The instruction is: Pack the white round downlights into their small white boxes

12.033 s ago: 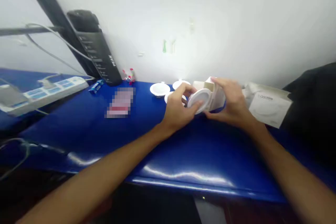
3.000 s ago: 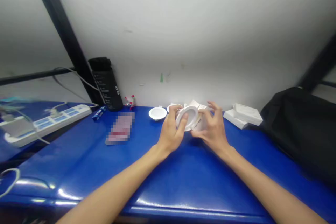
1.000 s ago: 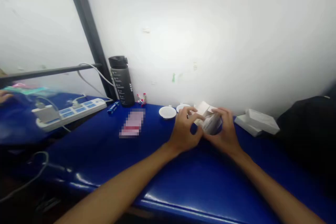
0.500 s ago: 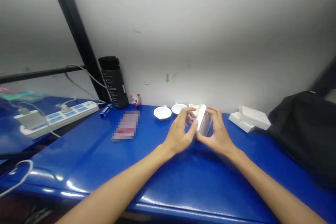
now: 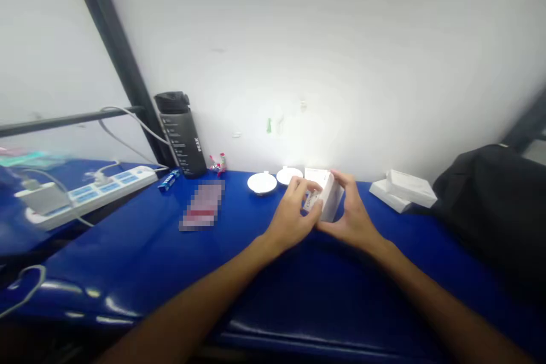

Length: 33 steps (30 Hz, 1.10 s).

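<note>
A small white box (image 5: 332, 202) is held up above the blue table, slightly tilted, between my two hands. My right hand (image 5: 353, 211) curves round its right side, fingers at the top and thumb along the bottom. My left hand (image 5: 296, 210) is closed at the left side, with thumb and fingers at the end where printed lettering shows. Part of that end is hidden by the fingers. Just behind are two white round flat pieces with small tabs, a nearer disc (image 5: 261, 183) and a farther disc (image 5: 289, 175).
White boxes (image 5: 412, 186) lie stacked at right beside a black bag (image 5: 490, 210). At left are a black bottle (image 5: 183, 142), a blue packet (image 5: 169, 180), wrapped sweets (image 5: 218, 164), a blurred-out pink item (image 5: 203, 205) and a power strip (image 5: 94, 196) with cables. A wall stands behind.
The box has turned in my hands, so its printed end and more of its side now show. Both hands stay in nearly the same place. The wall looks brighter and the table darker.
</note>
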Tool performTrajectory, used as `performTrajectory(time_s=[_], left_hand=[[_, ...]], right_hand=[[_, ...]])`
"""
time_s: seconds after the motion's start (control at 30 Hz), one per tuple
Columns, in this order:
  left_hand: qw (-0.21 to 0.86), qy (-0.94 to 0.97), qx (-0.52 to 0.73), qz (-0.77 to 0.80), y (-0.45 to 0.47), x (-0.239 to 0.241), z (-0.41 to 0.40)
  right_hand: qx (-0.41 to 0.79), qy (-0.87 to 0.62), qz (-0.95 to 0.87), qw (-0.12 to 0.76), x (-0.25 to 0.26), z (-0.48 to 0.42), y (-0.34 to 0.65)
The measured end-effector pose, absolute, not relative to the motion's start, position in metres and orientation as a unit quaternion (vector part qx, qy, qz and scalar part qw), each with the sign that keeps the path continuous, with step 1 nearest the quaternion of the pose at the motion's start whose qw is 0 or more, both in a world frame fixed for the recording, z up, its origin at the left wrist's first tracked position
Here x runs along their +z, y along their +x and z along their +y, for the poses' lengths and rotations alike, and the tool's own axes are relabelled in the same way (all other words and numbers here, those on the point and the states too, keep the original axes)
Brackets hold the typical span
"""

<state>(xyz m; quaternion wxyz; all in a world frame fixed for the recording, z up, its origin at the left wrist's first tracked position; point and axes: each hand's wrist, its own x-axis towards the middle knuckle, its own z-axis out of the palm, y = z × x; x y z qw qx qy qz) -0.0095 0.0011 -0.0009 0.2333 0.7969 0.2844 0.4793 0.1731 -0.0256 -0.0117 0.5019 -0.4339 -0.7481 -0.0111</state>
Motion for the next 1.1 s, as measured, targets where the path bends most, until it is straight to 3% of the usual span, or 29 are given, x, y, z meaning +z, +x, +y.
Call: performTrajectory(time_s=[1.1], left_hand=[[0.227,0.8,0.465,0.304,-0.0085,-0.0013,-0.0005]], right_hand=[[-0.002,-0.417,-0.774,0.476,-0.0097,-0.0238,0.1794]])
